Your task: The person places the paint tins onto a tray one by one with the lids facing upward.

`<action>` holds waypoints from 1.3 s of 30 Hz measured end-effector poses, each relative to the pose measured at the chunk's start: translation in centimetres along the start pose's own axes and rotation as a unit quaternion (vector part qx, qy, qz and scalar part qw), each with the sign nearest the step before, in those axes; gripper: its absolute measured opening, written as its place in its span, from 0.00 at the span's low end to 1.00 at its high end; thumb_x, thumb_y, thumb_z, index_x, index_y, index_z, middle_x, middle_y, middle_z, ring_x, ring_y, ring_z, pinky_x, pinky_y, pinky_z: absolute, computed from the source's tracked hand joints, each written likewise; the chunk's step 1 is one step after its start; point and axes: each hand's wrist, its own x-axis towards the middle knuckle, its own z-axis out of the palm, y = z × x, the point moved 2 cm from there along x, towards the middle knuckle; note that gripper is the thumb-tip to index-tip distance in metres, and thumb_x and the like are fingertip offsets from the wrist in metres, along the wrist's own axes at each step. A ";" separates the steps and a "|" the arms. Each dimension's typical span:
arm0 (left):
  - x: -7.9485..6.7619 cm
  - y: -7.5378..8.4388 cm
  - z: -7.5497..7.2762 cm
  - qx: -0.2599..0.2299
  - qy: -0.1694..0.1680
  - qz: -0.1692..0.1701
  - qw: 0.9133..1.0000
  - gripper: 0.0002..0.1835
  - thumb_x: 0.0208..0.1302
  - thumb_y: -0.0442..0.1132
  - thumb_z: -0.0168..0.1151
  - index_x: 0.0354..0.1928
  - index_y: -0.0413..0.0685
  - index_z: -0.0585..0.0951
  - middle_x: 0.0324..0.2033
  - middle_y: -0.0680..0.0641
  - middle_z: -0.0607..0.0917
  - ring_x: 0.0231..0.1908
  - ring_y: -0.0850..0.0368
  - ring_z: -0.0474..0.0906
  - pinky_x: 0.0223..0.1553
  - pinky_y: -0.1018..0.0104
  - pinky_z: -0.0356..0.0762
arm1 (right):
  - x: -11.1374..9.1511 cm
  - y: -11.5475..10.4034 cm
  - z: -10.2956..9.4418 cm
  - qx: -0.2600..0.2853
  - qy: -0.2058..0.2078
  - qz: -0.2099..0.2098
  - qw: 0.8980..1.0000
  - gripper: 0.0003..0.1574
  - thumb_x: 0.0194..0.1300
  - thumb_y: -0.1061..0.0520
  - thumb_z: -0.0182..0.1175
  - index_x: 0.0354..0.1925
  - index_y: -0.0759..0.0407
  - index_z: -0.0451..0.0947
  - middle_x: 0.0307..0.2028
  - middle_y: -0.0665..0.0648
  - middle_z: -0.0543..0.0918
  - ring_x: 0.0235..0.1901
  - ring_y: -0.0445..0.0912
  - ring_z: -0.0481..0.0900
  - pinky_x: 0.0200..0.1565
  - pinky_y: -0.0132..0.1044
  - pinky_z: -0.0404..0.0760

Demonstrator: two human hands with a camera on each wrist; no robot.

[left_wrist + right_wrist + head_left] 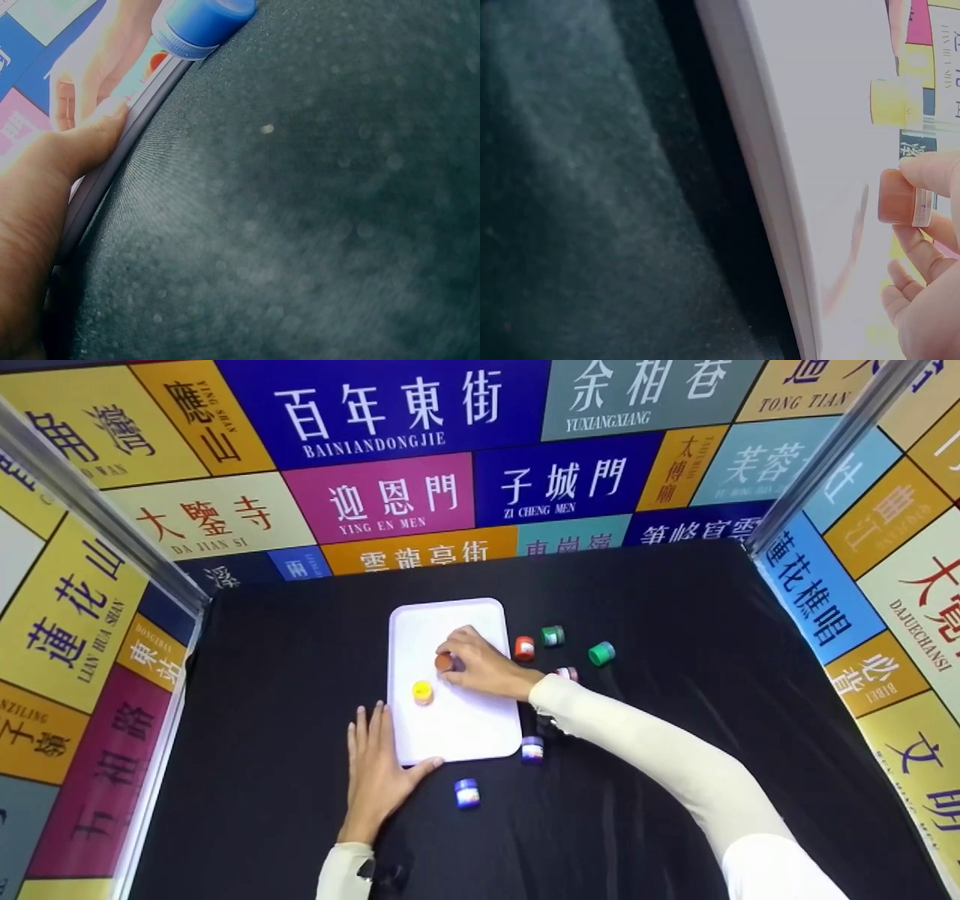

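Note:
My right hand (484, 664) pinches a small paint jar with a brown cap (444, 662) between thumb and fingers, over the white tray (465, 735). In the right wrist view the brown-capped jar (897, 197) is tipped on its side, and part of its label shows. A yellow-capped jar (422, 692) stands on the tray, just to the near left of it. At the tray's near left corner lies my left hand (379, 772), its fingers straight along the left side and its thumb at the near edge. The left wrist view shows that thumb (97, 142) against the rim.
A blue jar (466, 793) is in front of the tray, and a purple jar (532, 750) sits by its near right corner. Red (524, 648), dark green (553, 636) and green (601, 653) jars lie to the right. My right sleeve partly covers another jar (568, 673). Printed panels enclose the black cloth.

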 end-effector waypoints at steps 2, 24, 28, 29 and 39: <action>0.0 0.0 0.0 -0.003 0.001 0.000 1.000 0.71 0.54 0.76 0.76 0.83 0.30 0.61 0.83 0.29 0.62 0.85 0.25 0.46 0.85 0.32 0.38 | 0.1 0.0 0.2 0.000 0.000 0.000 1.000 0.20 0.69 0.59 0.75 0.55 0.66 0.86 0.48 0.62 0.86 0.59 0.59 0.75 0.65 0.49 0.77; 0.1 0.1 -0.2 -0.001 -0.006 -0.001 1.000 0.71 0.55 0.78 0.74 0.84 0.30 0.61 0.83 0.29 0.62 0.85 0.25 0.46 0.85 0.31 0.38 | 1.4 -0.8 1.6 -0.015 -0.021 0.003 1.000 0.23 0.70 0.59 0.74 0.59 0.67 0.85 0.51 0.63 0.88 0.61 0.58 0.76 0.68 0.48 0.76; 0.2 0.2 -0.1 -0.003 -0.008 -0.002 1.000 0.71 0.55 0.78 0.74 0.84 0.30 0.61 0.83 0.29 0.61 0.85 0.26 0.45 0.85 0.32 0.37 | 1.0 0.6 1.8 -0.008 -0.019 0.005 1.000 0.29 0.69 0.56 0.75 0.63 0.67 0.83 0.55 0.64 0.87 0.62 0.59 0.75 0.69 0.49 0.76; 0.2 0.2 -0.2 -0.004 -0.008 -0.003 1.000 0.71 0.55 0.78 0.74 0.84 0.30 0.61 0.83 0.29 0.61 0.85 0.26 0.45 0.85 0.33 0.37 | 0.9 1.1 2.0 0.002 -0.016 0.006 1.000 0.29 0.68 0.55 0.75 0.63 0.66 0.82 0.55 0.63 0.86 0.62 0.59 0.74 0.69 0.49 0.75; 0.0 0.2 -0.2 -0.002 -0.013 -0.014 1.000 0.71 0.54 0.76 0.77 0.84 0.31 0.61 0.84 0.30 0.61 0.86 0.27 0.44 0.85 0.33 0.36 | -1.4 1.7 0.0 0.003 -0.028 -0.004 1.000 0.27 0.69 0.57 0.72 0.62 0.68 0.83 0.55 0.64 0.84 0.63 0.60 0.72 0.70 0.54 0.72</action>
